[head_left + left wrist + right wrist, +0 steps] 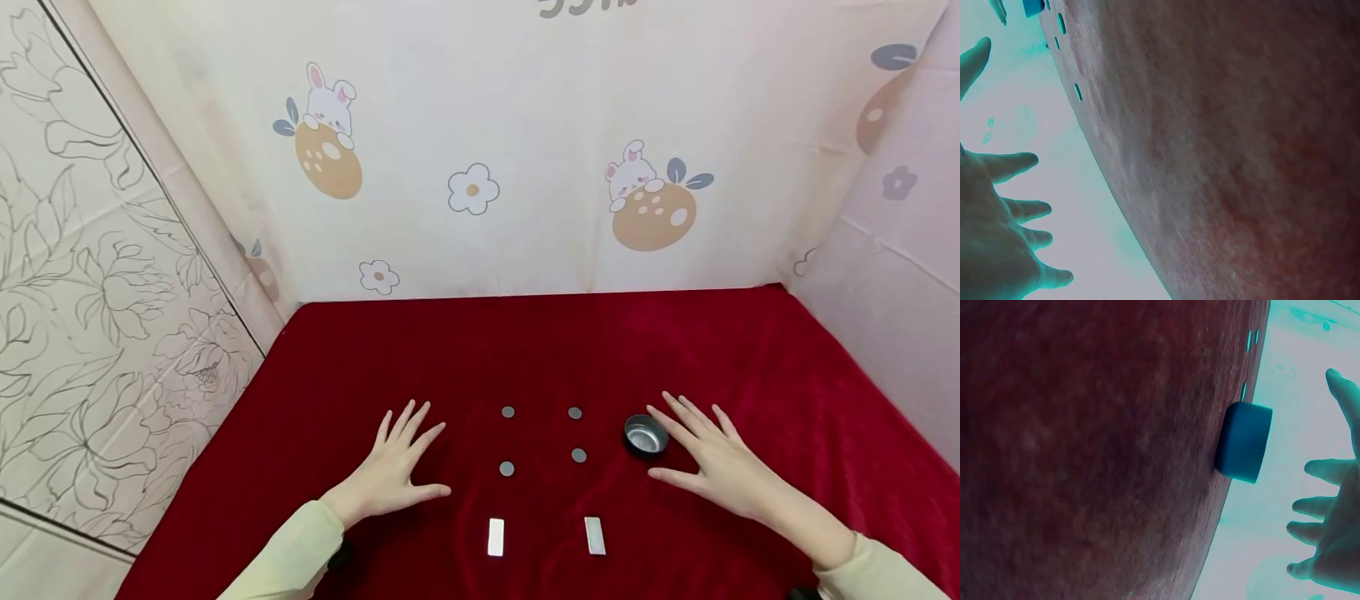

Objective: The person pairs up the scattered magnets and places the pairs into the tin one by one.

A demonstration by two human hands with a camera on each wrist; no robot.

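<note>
Round open tin (646, 437), one: on red tabletop (450, 358), ten o'clock from the right grip (723, 469), the nearer; no long axis. Right grip: fingers spread, raised, apart from tin. Grey discs (507, 412), four: around nine o'clock from tin. Pale strips (595, 536), two: seven and eight o'clock, long axes near twelve-to-six. Left grip (392, 477): spread, raised, beyond discs.
</note>
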